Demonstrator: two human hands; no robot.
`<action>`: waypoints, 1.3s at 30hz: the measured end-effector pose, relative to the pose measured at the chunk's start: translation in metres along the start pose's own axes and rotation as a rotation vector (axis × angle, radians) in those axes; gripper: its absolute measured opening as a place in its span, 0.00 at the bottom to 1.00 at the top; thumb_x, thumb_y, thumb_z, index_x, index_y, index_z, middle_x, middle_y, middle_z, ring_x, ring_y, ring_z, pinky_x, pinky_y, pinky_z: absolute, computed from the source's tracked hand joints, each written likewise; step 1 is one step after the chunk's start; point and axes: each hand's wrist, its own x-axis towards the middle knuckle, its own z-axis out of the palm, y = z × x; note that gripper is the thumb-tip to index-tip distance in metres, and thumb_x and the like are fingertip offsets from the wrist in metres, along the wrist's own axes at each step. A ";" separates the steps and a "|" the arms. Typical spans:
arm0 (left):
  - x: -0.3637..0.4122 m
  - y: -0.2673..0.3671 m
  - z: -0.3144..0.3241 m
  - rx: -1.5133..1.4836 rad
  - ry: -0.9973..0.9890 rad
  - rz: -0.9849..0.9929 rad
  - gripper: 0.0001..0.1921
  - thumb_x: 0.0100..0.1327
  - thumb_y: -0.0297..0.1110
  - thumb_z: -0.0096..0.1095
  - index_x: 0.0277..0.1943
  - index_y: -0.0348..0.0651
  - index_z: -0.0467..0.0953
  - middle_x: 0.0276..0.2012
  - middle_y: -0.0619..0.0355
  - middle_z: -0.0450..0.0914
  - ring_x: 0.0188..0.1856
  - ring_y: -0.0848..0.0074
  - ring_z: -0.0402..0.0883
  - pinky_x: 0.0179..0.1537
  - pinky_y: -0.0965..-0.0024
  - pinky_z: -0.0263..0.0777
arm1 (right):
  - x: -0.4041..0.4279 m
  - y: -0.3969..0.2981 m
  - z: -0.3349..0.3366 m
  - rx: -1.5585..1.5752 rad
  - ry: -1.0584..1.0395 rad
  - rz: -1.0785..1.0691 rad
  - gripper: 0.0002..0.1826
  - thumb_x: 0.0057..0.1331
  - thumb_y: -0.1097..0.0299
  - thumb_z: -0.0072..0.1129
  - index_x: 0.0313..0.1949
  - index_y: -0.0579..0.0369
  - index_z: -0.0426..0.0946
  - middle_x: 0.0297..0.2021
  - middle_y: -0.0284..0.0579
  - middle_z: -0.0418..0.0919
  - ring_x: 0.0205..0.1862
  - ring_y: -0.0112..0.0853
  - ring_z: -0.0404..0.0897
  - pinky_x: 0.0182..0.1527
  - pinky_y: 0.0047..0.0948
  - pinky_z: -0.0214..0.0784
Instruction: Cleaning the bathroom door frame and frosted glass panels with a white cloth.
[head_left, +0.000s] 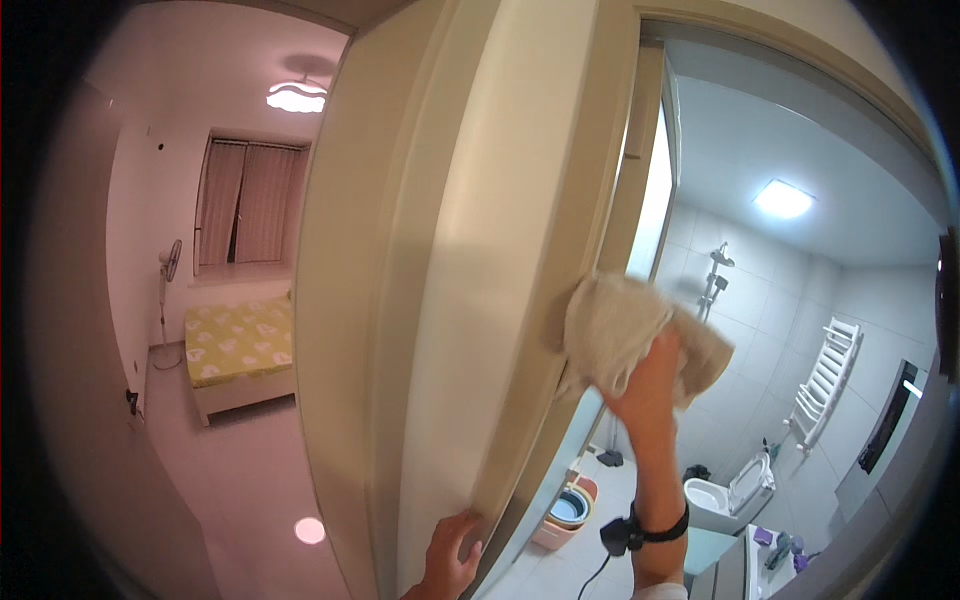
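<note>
A beige cloth (611, 330) is bunched in my right hand (645, 375), which presses it against the door frame (585, 247) of the bathroom at about mid-picture. Part of the cloth hangs loose to the right of my fingers. A black strap with a small device and a cable (626, 536) circles my right forearm. Lower down, my left hand (454, 551) rests with bent fingers on the edge of the same frame, beside the cream wall, and no object shows in it.
Left of the wall, a doorway shows a bedroom with a bed (240, 337), a standing fan (171, 262) and a door handle (132, 403). Inside the bathroom are stacked basins (570, 510), a toilet (709, 495), a towel rack (825, 382) and a washstand counter (765, 566).
</note>
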 end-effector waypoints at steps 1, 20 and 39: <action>0.002 0.005 -0.001 -0.037 -0.002 -0.011 0.25 0.52 0.19 0.64 0.55 0.38 0.71 0.50 0.46 0.73 0.52 0.56 0.74 0.54 0.62 0.69 | -0.017 -0.001 -0.006 -0.065 -0.111 -0.028 0.25 0.48 0.69 0.69 0.48 0.57 0.75 0.44 0.51 0.77 0.50 0.49 0.74 0.54 0.42 0.67; -0.005 -0.006 -0.016 -0.216 -0.102 -0.082 0.26 0.54 0.17 0.57 0.58 0.40 0.67 0.58 0.46 0.70 0.60 0.55 0.70 0.60 0.62 0.65 | 0.025 -0.006 -0.015 -0.220 -0.177 -0.041 0.22 0.50 0.74 0.60 0.47 0.59 0.75 0.44 0.54 0.78 0.49 0.52 0.73 0.51 0.45 0.68; -0.016 -0.018 -0.002 -0.195 -0.138 -0.041 0.25 0.52 0.18 0.60 0.55 0.41 0.69 0.59 0.44 0.66 0.59 0.54 0.69 0.56 0.62 0.70 | 0.032 0.008 -0.023 -0.329 -0.160 -0.046 0.30 0.55 0.67 0.61 0.59 0.52 0.69 0.52 0.50 0.76 0.52 0.47 0.76 0.53 0.39 0.70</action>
